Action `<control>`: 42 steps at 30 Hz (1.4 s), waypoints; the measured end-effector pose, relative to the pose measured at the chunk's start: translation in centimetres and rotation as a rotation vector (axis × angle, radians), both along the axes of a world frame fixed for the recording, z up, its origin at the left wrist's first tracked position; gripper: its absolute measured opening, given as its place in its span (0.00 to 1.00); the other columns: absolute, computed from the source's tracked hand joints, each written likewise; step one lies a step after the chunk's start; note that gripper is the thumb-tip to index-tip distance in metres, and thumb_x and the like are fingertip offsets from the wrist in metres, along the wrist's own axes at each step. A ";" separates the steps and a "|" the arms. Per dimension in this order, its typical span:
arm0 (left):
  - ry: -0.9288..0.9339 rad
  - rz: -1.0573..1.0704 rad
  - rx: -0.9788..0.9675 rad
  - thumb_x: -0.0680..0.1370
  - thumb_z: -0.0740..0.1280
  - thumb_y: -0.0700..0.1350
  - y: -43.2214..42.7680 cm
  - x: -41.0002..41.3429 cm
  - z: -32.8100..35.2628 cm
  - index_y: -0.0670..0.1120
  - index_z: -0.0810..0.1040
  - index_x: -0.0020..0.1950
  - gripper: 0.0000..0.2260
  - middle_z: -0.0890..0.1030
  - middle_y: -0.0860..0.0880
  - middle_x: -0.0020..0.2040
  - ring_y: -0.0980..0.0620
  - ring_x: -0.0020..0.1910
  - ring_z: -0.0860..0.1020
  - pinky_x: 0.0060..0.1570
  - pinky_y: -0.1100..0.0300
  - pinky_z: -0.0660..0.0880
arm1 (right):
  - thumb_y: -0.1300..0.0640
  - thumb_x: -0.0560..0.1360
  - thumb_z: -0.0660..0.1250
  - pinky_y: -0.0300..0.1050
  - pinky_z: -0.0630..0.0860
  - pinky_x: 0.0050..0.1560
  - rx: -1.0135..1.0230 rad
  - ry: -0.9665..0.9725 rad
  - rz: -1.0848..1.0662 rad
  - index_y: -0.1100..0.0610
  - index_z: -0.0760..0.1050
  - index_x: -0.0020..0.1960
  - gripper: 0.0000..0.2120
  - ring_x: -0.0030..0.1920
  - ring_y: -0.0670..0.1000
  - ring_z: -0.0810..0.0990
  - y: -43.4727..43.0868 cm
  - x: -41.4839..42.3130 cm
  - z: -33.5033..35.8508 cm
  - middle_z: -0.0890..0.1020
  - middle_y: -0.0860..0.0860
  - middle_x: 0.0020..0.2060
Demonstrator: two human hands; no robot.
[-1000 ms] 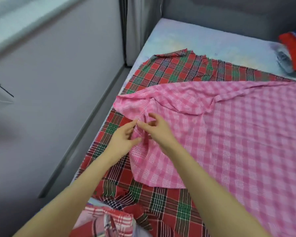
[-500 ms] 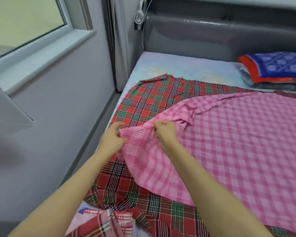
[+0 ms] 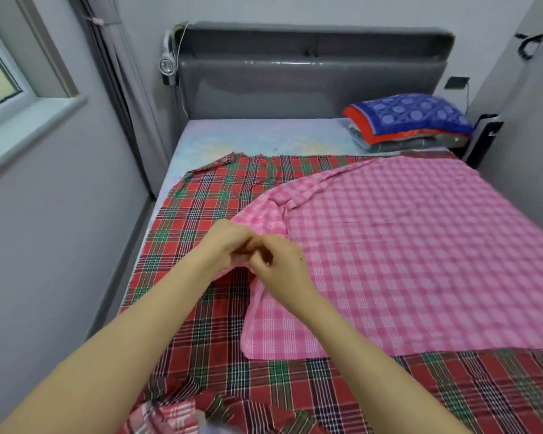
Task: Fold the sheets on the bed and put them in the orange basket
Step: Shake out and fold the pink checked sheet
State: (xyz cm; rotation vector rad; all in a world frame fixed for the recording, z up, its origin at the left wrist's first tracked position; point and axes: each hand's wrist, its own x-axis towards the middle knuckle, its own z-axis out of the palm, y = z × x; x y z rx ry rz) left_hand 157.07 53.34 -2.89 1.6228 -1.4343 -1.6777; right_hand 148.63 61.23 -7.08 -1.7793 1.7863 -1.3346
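Observation:
A pink checked sheet [image 3: 405, 252] lies spread over the right and middle of the bed, on top of a red and green plaid sheet [image 3: 207, 195]. My left hand [image 3: 223, 245] and my right hand [image 3: 282, 267] meet at the pink sheet's left edge. Both pinch that edge, bunched and lifted a little off the plaid sheet. The orange basket is not in view.
A folded pile of blue and orange cloth [image 3: 411, 120] sits at the bed's far right by the grey headboard [image 3: 311, 83]. A grey wall with a window sill [image 3: 29, 126] runs close along the bed's left side. More checked fabric [image 3: 166, 418] lies crumpled at the near edge.
My hands have come together again on the pink sheet's left edge after holding it apart. The view has tilted up, showing the headboard and the whole bed.

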 end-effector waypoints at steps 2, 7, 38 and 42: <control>0.054 0.049 -0.001 0.69 0.64 0.25 0.8 -1.9 0.0 0.35 0.73 0.33 0.07 0.75 0.42 0.22 0.53 0.18 0.75 0.20 0.63 0.74 | 0.65 0.71 0.64 0.28 0.65 0.37 0.011 0.008 -0.019 0.62 0.81 0.45 0.08 0.33 0.39 0.71 1.5 -1.8 0.0 0.81 0.50 0.35; 0.025 0.059 -0.316 0.76 0.66 0.34 4.8 -7.7 -0.2 0.38 0.75 0.41 0.05 0.76 0.44 0.39 0.47 0.32 0.80 0.37 0.51 0.82 | 0.64 0.75 0.62 0.29 0.64 0.33 0.138 0.020 -0.124 0.58 0.80 0.51 0.10 0.30 0.36 0.70 6.9 -8.9 0.3 0.70 0.37 0.29; -0.336 -0.113 -0.750 0.74 0.60 0.31 34.3 -75.9 -4.5 0.41 0.75 0.34 0.11 0.73 0.41 0.32 0.43 0.38 0.75 0.39 0.53 0.71 | 0.61 0.77 0.59 0.42 0.70 0.42 0.668 0.087 -0.797 0.54 0.79 0.55 0.12 0.46 0.52 0.78 57.9 -73.7 -7.0 0.83 0.50 0.48; -0.295 -0.159 -0.687 0.73 0.58 0.31 36.8 -88.1 -6.9 0.39 0.78 0.38 0.11 0.80 0.38 0.38 0.40 0.45 0.79 0.42 0.50 0.75 | 0.62 0.75 0.61 0.46 0.76 0.50 0.703 -0.089 -0.874 0.54 0.81 0.51 0.11 0.46 0.53 0.80 60.7 -83.6 -9.1 0.83 0.50 0.43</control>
